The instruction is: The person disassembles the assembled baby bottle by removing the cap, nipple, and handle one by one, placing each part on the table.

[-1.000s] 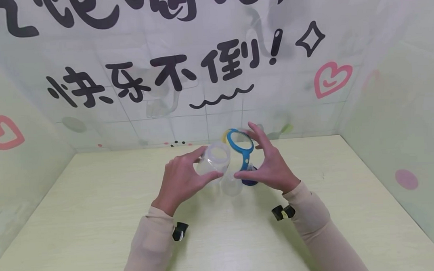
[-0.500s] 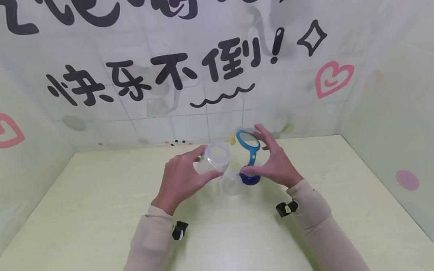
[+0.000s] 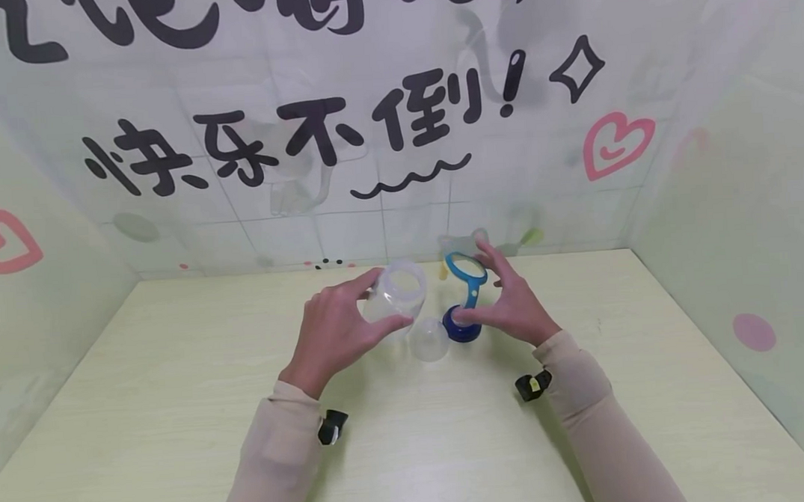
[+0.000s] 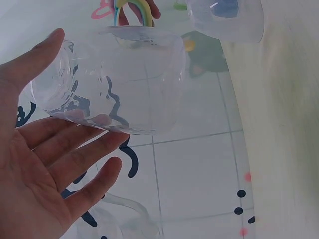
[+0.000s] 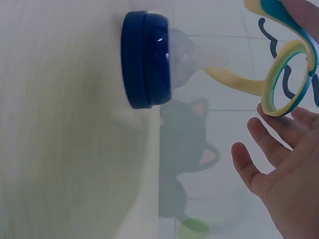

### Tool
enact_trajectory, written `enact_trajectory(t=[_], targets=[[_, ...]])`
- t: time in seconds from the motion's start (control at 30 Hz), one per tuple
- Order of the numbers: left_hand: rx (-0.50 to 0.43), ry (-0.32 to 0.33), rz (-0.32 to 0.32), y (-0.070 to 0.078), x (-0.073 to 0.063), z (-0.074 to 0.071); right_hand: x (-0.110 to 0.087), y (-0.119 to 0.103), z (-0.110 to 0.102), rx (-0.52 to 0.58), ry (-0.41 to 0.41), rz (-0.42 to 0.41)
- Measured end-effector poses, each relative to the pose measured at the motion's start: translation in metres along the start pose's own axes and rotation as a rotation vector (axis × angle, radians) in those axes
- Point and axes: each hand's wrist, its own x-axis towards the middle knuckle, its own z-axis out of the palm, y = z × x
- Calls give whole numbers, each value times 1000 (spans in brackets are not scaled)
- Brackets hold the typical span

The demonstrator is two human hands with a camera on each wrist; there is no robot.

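Observation:
In the head view my left hand (image 3: 338,329) grips a clear baby bottle (image 3: 397,296), tilted with its wide mouth up. The left wrist view shows thumb and fingers around one end of that bottle (image 4: 124,84). My right hand (image 3: 512,306) holds a blue and yellow bottle handle (image 3: 472,287) by its ring, between thumb and fingertips. Below it stands a dark blue collar (image 3: 462,332) with a clear teat pointing up, partly behind the right thumb. In the right wrist view the collar (image 5: 149,59) is apart from my fingers.
A clear domed cap (image 3: 429,343) stands on the pale table (image 3: 410,445), just left of the collar and beneath the bottle. Printed sheeting (image 3: 347,238) rises behind the table, and side walls (image 3: 732,251) enclose it.
My right hand has moved right and slightly down with the bottle handle, away from the bottle, which uncovers more of the blue collar. The left hand and bottle have stayed in place.

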Motion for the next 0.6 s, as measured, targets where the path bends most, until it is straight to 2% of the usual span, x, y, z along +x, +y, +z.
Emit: enact_trajectory(t=[0.6], targets=[[4, -2, -5, -1, 0, 1, -1, 15, 1, -106, -78, 115]])
